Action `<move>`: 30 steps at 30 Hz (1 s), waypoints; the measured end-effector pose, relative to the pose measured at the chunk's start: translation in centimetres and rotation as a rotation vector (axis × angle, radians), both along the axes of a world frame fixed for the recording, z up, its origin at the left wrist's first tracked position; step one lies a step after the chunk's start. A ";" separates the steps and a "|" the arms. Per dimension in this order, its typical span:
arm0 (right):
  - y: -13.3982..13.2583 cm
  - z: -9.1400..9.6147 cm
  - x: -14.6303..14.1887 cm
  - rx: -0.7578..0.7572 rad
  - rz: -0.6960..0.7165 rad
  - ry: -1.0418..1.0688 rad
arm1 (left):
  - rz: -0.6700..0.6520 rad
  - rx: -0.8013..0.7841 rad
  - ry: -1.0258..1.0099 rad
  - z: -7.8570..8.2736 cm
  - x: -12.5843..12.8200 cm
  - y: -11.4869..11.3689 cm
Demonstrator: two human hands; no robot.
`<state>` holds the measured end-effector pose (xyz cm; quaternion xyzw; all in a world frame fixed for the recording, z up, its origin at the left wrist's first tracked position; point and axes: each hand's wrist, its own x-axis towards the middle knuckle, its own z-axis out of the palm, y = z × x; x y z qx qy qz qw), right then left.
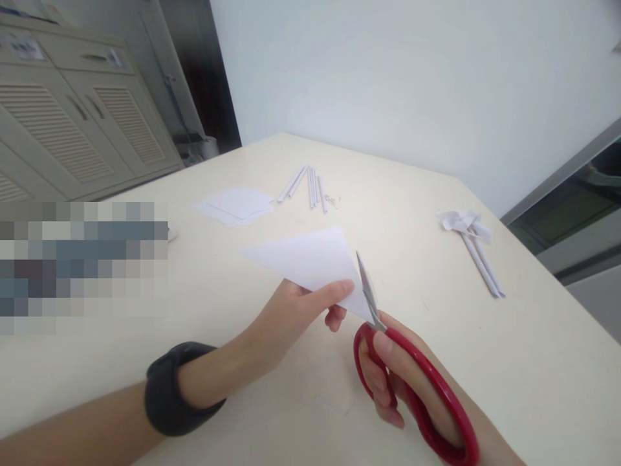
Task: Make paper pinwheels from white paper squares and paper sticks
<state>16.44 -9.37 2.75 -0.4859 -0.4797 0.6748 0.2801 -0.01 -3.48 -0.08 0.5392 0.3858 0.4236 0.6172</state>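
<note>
We hold a white paper sheet, triangular in outline (305, 259), above the middle of the table (543, 362), its pointed end aimed to the left. The fingers of our left hand (286, 317) grasp it near its lower right corner: the thumb lies flat on top, and the other fingers are mostly hidden beneath, with a few curled tips showing below the edge. A black band (169, 395) circles our left wrist.

Our right hand (412, 369) grips metal scissors with red handles (446, 385), the fingers wrapped through the loops. The blades stand along the sheet's right edge; we see one clearly, but cannot tell how much of the other lies behind the paper. The bottom frame edge cuts off both forearms.

Farther back, we have a small stack of white sheets (235, 206) and, beside it, several thin rolled white paper sticks (313, 188); the tiny bits (330, 200) next to them are too small to identify. To the right lie two rolled paper sticks topped with folded white paper (485, 275), whose overlapping folds are hard to separate. A pixelated patch (82, 259) conceals whatever is at the left, and a cream louvred cabinet (101, 123) is cropped behind it.
</note>
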 end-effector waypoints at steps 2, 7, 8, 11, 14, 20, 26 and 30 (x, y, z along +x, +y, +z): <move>-0.1 -0.5 0.0 0.034 -0.017 0.015 | -0.011 -0.009 0.025 -0.1 0.0 0.0; -0.3 -1.5 0.1 0.040 -0.078 -0.007 | -0.045 -0.011 0.067 -0.1 -0.1 -0.2; -0.3 -1.5 0.1 0.027 -0.078 -0.010 | -0.049 -0.009 0.069 -0.1 -0.1 -0.2; -0.2 -1.5 0.0 -0.005 -0.078 -0.004 | -0.044 -0.011 0.065 -0.1 -0.1 -0.2; -0.2 -1.8 -0.2 0.023 -0.108 0.013 | -0.041 -0.026 0.066 -0.1 -0.1 -0.1; -0.1 -2.9 -0.4 0.062 -0.107 -0.001 | -0.039 -0.024 0.061 0.0 -0.1 -0.1; -0.3 -3.2 -0.3 0.087 -0.108 -0.012 | -0.038 -0.024 0.056 -0.2 0.0 -0.1; -0.1 -3.3 -0.4 0.092 -0.064 0.007 | -0.039 -0.015 0.054 -0.3 -0.1 -0.2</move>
